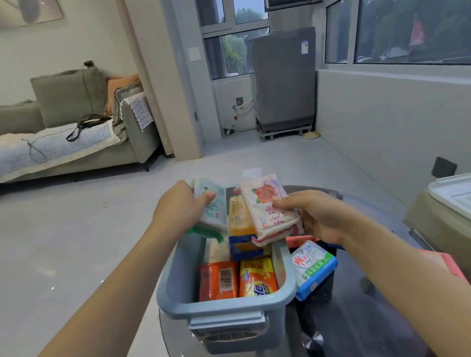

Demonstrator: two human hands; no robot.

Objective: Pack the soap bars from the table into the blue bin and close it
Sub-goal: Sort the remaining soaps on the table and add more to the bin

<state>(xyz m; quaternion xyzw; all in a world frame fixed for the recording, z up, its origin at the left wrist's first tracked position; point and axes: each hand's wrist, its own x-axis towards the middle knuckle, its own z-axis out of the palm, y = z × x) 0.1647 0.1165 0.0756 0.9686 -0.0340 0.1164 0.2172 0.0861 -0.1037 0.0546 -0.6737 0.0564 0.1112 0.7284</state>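
The blue bin (174, 281) stands open on the dark glass table (356, 325). Inside lie an orange soap bar (218, 280), a yellow soap bar (257, 280) and a blue-and-yellow boxed bar (242, 233) standing up. My left hand (179, 206) grips green-and-white soap bars (213, 210) over the bin's far left corner. My right hand (312, 215) holds pink rose-printed soap bars (269, 209) over the bin's far right side. A white, green and blue soap bar (313, 268) rests on the table against the bin's right wall.
A white lid-like tray (467, 200) sits on a beige surface at the right. A pink-red packet (440, 262) shows behind my right forearm. Grey sofa (68, 125) at far left, a grey appliance (285, 81) by the windows, pale floor between.
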